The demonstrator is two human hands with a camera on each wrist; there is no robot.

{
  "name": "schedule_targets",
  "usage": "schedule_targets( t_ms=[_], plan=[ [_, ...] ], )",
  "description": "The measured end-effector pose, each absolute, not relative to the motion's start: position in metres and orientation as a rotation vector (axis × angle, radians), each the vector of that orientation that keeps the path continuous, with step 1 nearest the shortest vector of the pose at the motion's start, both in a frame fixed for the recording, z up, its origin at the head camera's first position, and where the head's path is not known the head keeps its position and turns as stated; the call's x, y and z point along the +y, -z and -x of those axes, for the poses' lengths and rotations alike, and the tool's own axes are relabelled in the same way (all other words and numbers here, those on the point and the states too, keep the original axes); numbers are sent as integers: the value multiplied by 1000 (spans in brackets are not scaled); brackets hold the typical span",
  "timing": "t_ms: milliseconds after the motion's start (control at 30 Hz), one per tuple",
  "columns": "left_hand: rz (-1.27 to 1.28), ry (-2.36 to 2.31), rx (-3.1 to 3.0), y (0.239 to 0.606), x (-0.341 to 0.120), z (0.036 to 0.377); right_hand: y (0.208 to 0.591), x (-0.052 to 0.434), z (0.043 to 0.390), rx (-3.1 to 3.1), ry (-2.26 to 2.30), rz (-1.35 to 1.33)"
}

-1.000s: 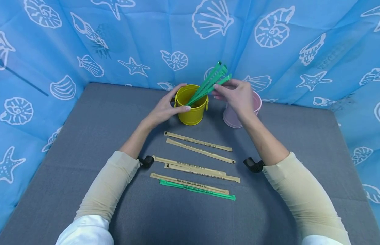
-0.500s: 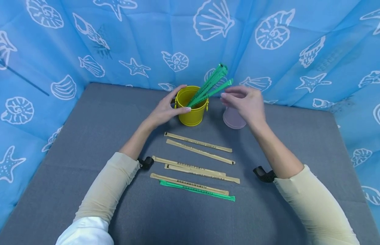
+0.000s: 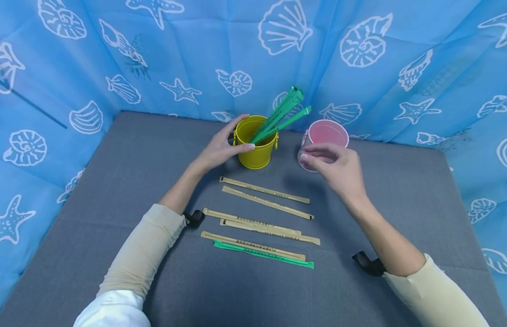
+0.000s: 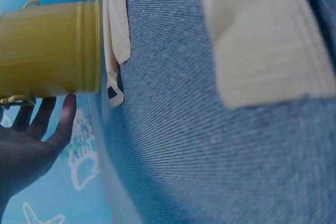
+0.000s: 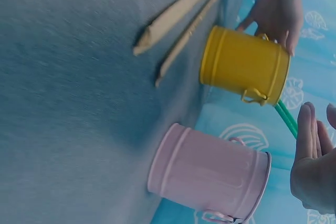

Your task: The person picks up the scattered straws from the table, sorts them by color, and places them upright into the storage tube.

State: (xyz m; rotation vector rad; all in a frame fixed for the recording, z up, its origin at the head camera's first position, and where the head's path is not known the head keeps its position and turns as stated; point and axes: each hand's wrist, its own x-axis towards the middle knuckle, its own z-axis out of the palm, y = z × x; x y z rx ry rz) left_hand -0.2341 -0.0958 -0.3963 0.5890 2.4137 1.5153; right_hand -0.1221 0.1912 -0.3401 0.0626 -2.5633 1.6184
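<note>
My left hand [image 3: 216,147] grips the side of a yellow bucket [image 3: 255,160], thumb over the front rim and fingers round the far side. Several green wrapped straws [image 3: 280,111] lean out of this bucket toward the right. My right hand [image 3: 341,170] holds nothing; its fingers are loosely bent in front of a pink bucket [image 3: 329,131], partly covering it. In the right wrist view, the right hand [image 5: 315,166] is apart from the pink bucket [image 5: 210,171]. The left wrist view shows fingertips against the yellow bucket [image 4: 50,48].
On the grey cloth in front of the buckets lie several tan wrapped straws [image 3: 265,190], roughly side by side. One green wrapped straw [image 3: 263,254] lies nearest me, along a tan one. A blue curtain [image 3: 188,54] with white shells hangs behind the table.
My right hand has let go of the green straws and drawn back to the right and toward me, uncovering the pink bucket's opening. The left hand stays on the yellow bucket.
</note>
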Motion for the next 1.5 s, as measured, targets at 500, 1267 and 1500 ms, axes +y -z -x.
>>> schedule_targets(
  t_ms=[500, 1267, 1500],
  plan=[
    [-590, -1392, 2489, 389, -94, 235, 375, 202, 69, -2563, -1760, -171],
    [-577, -1427, 2515, 388, -82, 236, 427, 196, 6, -2567, -1824, -381],
    [-590, -1394, 2529, 388, -81, 237, 435, 193, -5, -2611, -1726, -485]
  ],
)
